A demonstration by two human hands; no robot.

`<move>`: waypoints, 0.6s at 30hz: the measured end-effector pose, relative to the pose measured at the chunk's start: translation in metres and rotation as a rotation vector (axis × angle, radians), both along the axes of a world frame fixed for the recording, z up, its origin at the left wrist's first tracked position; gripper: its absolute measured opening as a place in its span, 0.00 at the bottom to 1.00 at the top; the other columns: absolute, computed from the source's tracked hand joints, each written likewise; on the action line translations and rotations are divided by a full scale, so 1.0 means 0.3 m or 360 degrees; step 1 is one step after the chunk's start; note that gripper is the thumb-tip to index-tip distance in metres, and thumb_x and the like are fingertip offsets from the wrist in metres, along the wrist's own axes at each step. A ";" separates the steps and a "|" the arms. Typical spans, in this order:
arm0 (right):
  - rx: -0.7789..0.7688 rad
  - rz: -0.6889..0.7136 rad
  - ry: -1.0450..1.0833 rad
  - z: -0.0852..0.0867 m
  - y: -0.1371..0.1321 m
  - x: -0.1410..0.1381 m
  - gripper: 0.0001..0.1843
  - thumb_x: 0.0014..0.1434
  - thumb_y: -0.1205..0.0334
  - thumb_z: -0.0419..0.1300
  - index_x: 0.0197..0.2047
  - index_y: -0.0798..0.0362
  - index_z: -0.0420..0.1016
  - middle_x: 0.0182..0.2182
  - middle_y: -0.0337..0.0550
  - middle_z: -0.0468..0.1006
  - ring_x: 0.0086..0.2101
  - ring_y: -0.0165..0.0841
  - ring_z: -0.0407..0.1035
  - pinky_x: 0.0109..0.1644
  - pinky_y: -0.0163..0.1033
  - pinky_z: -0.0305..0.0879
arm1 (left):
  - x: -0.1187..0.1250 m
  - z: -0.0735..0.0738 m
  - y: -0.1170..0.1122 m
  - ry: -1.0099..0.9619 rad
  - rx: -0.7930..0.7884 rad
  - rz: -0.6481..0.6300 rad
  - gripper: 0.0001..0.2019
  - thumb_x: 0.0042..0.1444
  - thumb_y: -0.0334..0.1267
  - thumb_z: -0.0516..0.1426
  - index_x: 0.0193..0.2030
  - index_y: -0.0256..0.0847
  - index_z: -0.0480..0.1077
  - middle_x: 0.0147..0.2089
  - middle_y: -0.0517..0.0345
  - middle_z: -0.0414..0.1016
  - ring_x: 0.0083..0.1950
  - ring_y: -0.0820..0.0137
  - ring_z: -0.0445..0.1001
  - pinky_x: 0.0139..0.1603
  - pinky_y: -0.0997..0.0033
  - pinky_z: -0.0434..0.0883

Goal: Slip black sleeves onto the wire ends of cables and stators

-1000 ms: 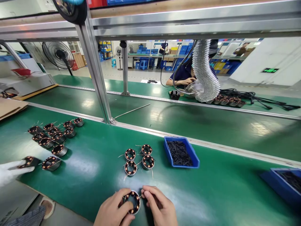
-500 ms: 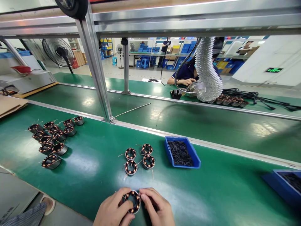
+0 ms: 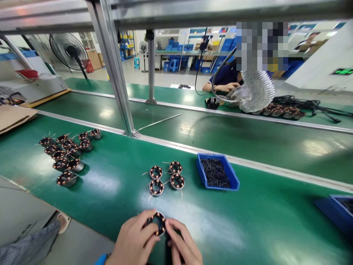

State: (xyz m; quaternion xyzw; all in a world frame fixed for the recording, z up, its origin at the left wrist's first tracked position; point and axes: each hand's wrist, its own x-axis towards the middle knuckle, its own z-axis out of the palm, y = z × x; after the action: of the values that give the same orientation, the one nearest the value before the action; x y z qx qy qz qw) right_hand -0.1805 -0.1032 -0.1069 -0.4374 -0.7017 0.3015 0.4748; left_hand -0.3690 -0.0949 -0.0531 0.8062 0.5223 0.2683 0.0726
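Note:
A motor stator (image 3: 162, 229), a dark ring with copper windings, is held near the table's front edge. My left hand (image 3: 138, 236) grips it from the left, with fingers around the rim and reaching into its opening. At the right side of the ring, my right hand (image 3: 184, 241) has its thumb and fingertips pinched together; whatever lies between them is too small to make out. Just beyond my hands stand several more stators (image 3: 156, 187) with thin wire ends sticking out. To their right is a blue bin (image 3: 234, 181) of short black tubes (image 3: 215, 173).
More stators (image 3: 74, 165) are grouped on the green table's left side. Another blue bin (image 3: 335, 215) is at the right edge. A metal post (image 3: 116, 70) rises from the rail behind. Across the bench, a person's hand (image 3: 227, 87) works beside a ribbed duct (image 3: 259, 92).
The view has shifted a little, so the bench objects appear higher and slightly to the right. Both hands stay at the same stator, and the right fingers have bent closer together.

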 end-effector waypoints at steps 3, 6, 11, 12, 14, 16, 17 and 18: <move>0.0064 0.0251 -0.0213 0.043 0.003 0.019 0.36 0.65 0.78 0.46 0.72 0.44 0.61 0.61 0.53 0.73 0.58 0.40 0.72 0.53 0.43 0.78 | -0.014 0.024 0.000 0.0055 -0.0145 0.0005 0.11 0.67 0.31 0.51 0.45 0.45 0.75 0.57 0.53 0.78 0.49 0.64 0.81 0.48 0.66 0.79; 0.0053 0.0298 -0.0456 0.078 0.079 0.075 0.35 0.64 0.78 0.46 0.72 0.48 0.61 0.61 0.54 0.72 0.60 0.40 0.70 0.59 0.48 0.75 | -0.057 0.043 0.005 0.0137 -0.0174 0.0021 0.11 0.68 0.34 0.52 0.47 0.46 0.75 0.59 0.54 0.77 0.50 0.63 0.81 0.48 0.63 0.79; 0.0500 0.0188 -0.1129 0.065 0.231 0.110 0.32 0.60 0.81 0.46 0.65 0.57 0.70 0.57 0.57 0.78 0.56 0.45 0.73 0.56 0.50 0.77 | -0.189 0.036 0.061 0.0212 -0.0061 0.0220 0.12 0.70 0.37 0.50 0.47 0.47 0.75 0.61 0.56 0.77 0.51 0.61 0.81 0.48 0.62 0.79; 0.0626 0.0219 -0.1247 0.056 0.252 0.095 0.32 0.59 0.82 0.47 0.64 0.60 0.71 0.59 0.59 0.77 0.57 0.46 0.72 0.56 0.49 0.77 | -0.216 0.029 0.086 0.0216 -0.0037 0.0282 0.11 0.70 0.38 0.50 0.47 0.46 0.75 0.61 0.55 0.76 0.52 0.61 0.81 0.48 0.62 0.79; 0.0828 0.0232 -0.1421 0.036 0.281 0.047 0.31 0.57 0.83 0.49 0.63 0.66 0.70 0.62 0.63 0.74 0.59 0.48 0.71 0.55 0.48 0.77 | -0.260 0.022 0.142 0.0219 -0.0009 0.0379 0.11 0.70 0.38 0.49 0.47 0.45 0.74 0.62 0.53 0.75 0.53 0.59 0.80 0.49 0.60 0.79; 0.0967 0.0151 -0.1526 0.016 0.289 -0.002 0.30 0.54 0.83 0.50 0.60 0.71 0.72 0.60 0.66 0.74 0.58 0.49 0.71 0.54 0.48 0.77 | -0.280 0.030 0.192 0.0221 0.0013 0.0474 0.12 0.69 0.38 0.49 0.51 0.44 0.73 0.64 0.48 0.72 0.53 0.57 0.80 0.48 0.58 0.79; 0.1021 0.0092 -0.1561 0.006 0.286 -0.020 0.29 0.53 0.83 0.51 0.58 0.72 0.73 0.58 0.68 0.76 0.57 0.50 0.73 0.53 0.49 0.78 | -0.277 0.041 0.210 0.0212 0.0042 0.0514 0.13 0.69 0.37 0.49 0.54 0.44 0.72 0.66 0.46 0.69 0.53 0.56 0.79 0.48 0.56 0.79; 0.1065 0.0036 -0.1589 -0.003 0.280 -0.032 0.28 0.53 0.82 0.52 0.56 0.73 0.74 0.56 0.69 0.78 0.55 0.51 0.74 0.51 0.49 0.78 | -0.266 0.057 0.221 0.0192 0.0086 0.0530 0.14 0.68 0.37 0.50 0.56 0.43 0.71 0.67 0.45 0.67 0.54 0.55 0.78 0.50 0.54 0.78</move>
State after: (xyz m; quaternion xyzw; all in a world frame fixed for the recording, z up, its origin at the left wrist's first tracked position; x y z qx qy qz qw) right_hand -0.1903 -0.0192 -0.1078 -0.3455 -0.9013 -0.1725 0.1966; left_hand -0.4489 -0.0285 -0.0361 0.7249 0.6446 0.2416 -0.0261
